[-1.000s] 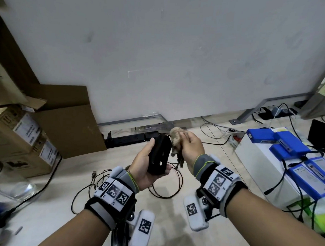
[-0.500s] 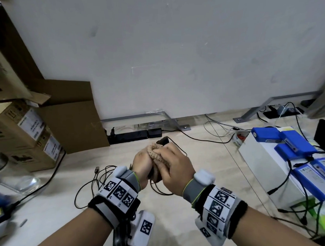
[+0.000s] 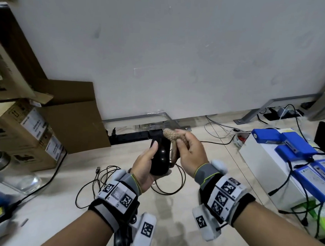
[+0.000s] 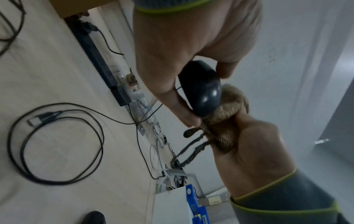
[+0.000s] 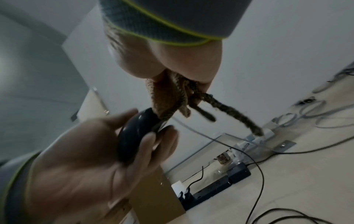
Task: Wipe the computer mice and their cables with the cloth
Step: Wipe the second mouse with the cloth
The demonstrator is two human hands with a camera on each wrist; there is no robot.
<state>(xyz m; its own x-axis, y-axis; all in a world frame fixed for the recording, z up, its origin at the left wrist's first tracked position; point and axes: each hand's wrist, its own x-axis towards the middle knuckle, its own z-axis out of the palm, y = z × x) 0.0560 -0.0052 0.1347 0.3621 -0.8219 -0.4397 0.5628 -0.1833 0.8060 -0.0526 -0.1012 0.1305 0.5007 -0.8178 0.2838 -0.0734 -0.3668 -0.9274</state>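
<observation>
My left hand (image 3: 147, 168) grips a glossy black computer mouse (image 3: 160, 156) above the desk, thumb along its left side. In the left wrist view the mouse (image 4: 201, 89) sits between thumb and fingers. My right hand (image 3: 188, 153) holds a bunched tan knitted cloth (image 3: 173, 137) against the mouse's upper right side. The cloth (image 4: 228, 109) touches the mouse's end, with loose strands hanging down. From the right wrist view the cloth (image 5: 166, 98) meets the mouse (image 5: 134, 136). The mouse's black cable (image 3: 167, 185) hangs to a coil on the desk.
Cardboard boxes (image 3: 27, 129) stack at the left. A black power strip (image 3: 131, 137) lies along the wall. A white box (image 3: 267, 168) with blue devices (image 3: 295, 151) and cables stands at the right. A second coiled cable (image 3: 93, 183) lies near my left wrist.
My right hand slid the cloth down over the mouse, covering it half a second ago. It has since moved back up to the mouse's upper right side, uncovering the top.
</observation>
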